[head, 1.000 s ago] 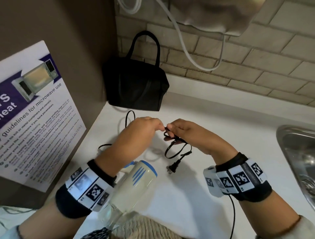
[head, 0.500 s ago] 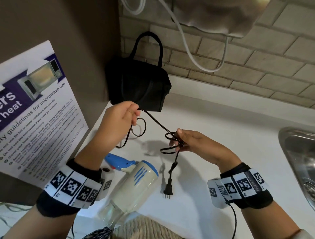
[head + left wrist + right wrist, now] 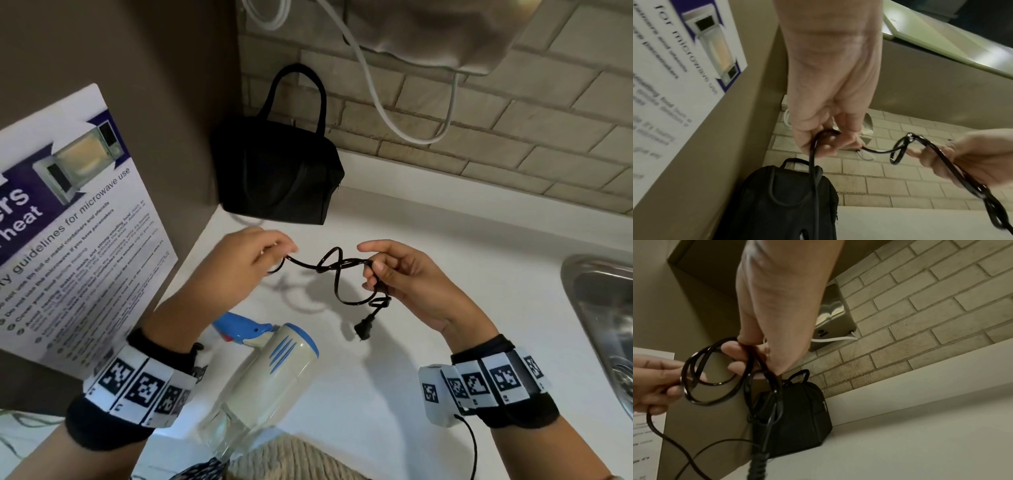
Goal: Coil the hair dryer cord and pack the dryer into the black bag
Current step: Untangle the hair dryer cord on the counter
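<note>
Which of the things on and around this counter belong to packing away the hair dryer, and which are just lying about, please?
Part of the job:
- cord, held by the left hand and right hand
- plug, dangling
- hair dryer, on the counter
- black bag, in the corner

Just lying about:
- microwave poster
- sink
- white cable on the brick wall
</note>
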Demonstrator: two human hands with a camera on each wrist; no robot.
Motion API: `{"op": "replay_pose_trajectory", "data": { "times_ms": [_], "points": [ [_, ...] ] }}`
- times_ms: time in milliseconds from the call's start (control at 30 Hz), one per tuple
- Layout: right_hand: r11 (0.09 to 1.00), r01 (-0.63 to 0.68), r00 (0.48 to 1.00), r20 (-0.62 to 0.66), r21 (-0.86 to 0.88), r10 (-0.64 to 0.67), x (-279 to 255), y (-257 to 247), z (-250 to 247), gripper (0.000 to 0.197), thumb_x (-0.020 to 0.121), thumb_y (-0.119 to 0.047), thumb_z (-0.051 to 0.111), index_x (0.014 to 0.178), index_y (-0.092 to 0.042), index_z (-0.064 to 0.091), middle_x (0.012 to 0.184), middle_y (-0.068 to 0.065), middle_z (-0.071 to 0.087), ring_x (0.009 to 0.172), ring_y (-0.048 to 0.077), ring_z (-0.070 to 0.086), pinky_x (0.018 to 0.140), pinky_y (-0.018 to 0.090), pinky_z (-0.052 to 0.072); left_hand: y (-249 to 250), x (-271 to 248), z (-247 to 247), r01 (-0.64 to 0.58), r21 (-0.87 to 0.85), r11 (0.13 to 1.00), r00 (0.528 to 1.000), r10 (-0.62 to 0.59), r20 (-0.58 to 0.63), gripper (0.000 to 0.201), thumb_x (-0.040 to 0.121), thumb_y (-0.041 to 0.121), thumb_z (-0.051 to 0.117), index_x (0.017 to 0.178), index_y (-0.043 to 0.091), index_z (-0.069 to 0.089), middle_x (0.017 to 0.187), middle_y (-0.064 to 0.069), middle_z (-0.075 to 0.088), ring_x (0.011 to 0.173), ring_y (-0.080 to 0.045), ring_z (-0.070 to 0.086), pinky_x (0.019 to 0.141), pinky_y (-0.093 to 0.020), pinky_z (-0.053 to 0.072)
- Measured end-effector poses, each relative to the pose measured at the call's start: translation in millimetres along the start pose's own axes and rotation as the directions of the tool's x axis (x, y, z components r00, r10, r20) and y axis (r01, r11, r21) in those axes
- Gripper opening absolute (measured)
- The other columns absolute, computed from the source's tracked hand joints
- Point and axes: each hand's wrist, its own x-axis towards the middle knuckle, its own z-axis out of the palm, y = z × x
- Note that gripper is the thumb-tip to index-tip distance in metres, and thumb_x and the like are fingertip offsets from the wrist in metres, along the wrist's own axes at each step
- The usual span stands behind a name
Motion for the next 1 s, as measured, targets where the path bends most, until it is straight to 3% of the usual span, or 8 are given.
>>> {"op": "replay_pose_trajectory", "data": {
  "times_ms": [167,267,400,533,633,767,867,1000],
  "points": [
    [1.0,0.018,0.999,-0.045,0.011,-0.017,1.6,-6.7,5.1,0.023,0.094,-0.001,0.051,0.113,-0.005,0.063,0.078,0.003,0.066,0.073,0.016,0.063,0.073,0.028,0.055,9.3,-4.5,17.6,-0.046,0.039,0.998,0.962,0.034,0.272,0.012,0.089,0.033,0.061,0.093,0.028,0.071,0.08,0.011,0.059,0.071,-0.004,0.055,0.068,-0.021,0.043],
    [0.999,-0.018,1.0,-0.017,-0.043,0.017,-0.3,-7.0,7.1,0.017,0.094,-0.008,0.054,0.106,-0.001,0.063,0.082,0.006,0.067,0.081,0.02,0.066,0.076,0.033,0.057,14.9,-4.3,19.3,0.028,-0.159,0.987,0.987,-0.002,0.162,0.022,0.094,0.026,0.055,0.075,0.022,0.066,0.069,0.002,0.067,0.06,-0.003,0.054,0.06,-0.02,0.046],
    [0.981,-0.138,0.984,0.095,-0.135,0.151,-5.8,-4.2,8.0,0.033,0.093,-0.026,0.054,0.11,0.001,0.052,0.11,0.011,0.069,0.102,0.031,0.068,0.088,0.036,0.055,25.3,-1.1,13.5,0.037,-0.374,0.927,0.998,-0.016,0.059,0.022,0.097,0.021,0.051,0.084,0.018,0.068,0.074,0.003,0.072,0.052,-0.009,0.044,0.05,-0.015,0.041],
    [0.95,-0.186,0.955,0.179,-0.252,0.235,-8.4,2.6,6.1,0.033,0.096,-0.025,0.052,0.126,-0.014,0.051,0.116,0.012,0.068,0.09,0.024,0.069,0.078,0.028,0.053,22.3,0.1,11.9,0.018,-0.388,0.922,0.999,-0.034,-0.035,0.02,0.097,0.024,0.051,0.09,0.021,0.07,0.077,0.004,0.074,0.049,-0.013,0.04,0.051,-0.03,0.038],
    [0.915,-0.191,0.974,0.047,-0.356,0.222,-8.3,6.6,-1.7,0.025,0.098,-0.027,0.051,0.118,-0.018,0.063,0.105,0.007,0.071,0.079,0.016,0.063,0.069,0.022,0.049,15.4,-2.0,9.9,0.038,-0.309,0.95,0.997,-0.058,-0.055,0.021,0.096,0.025,0.052,0.086,0.025,0.07,0.078,0.005,0.074,0.06,-0.024,0.056,0.058,-0.036,0.047],
    [0.792,-0.17,0.977,-0.203,-0.587,0.059,-6.3,12.0,-16.3,0.015,0.091,-0.032,0.063,0.083,-0.025,0.073,0.081,0.006,0.068,0.071,0.017,0.053,0.065,0.021,0.04,3.2,-8.6,15.2,0.102,-0.235,0.967,0.995,-0.099,0.025,0.021,0.096,0.018,0.054,0.083,0.02,0.071,0.071,0.002,0.074,0.069,-0.009,0.066,0.064,-0.017,0.05],
    [0.922,-0.047,0.952,-0.297,-0.385,-0.075,-6.2,9.9,-20.4,0.014,0.089,-0.023,0.065,0.077,-0.023,0.073,0.08,-0.004,0.066,0.073,0.008,0.053,0.068,0.018,0.039,-8.2,-11.2,22.9,0.153,-0.169,0.974,0.987,-0.143,0.073,0.02,0.095,0.019,0.054,0.085,0.021,0.071,0.071,0.013,0.073,0.077,-0.035,0.065,0.072,-0.044,0.054],
    [0.987,0.157,0.979,-0.128,-0.011,-0.158,-10.9,7.1,-24.0,0.017,0.076,-0.038,0.074,0.079,-0.021,0.075,0.082,-0.01,0.065,0.078,0.004,0.056,0.075,0.018,0.042,-16.1,-9.9,27.8,0.223,-0.176,0.959,0.975,-0.219,0.041,0.02,0.096,0.022,0.053,0.09,0.018,0.071,0.065,0.008,0.072,0.078,-0.024,0.068,0.074,-0.038,0.054]
  ]
}}
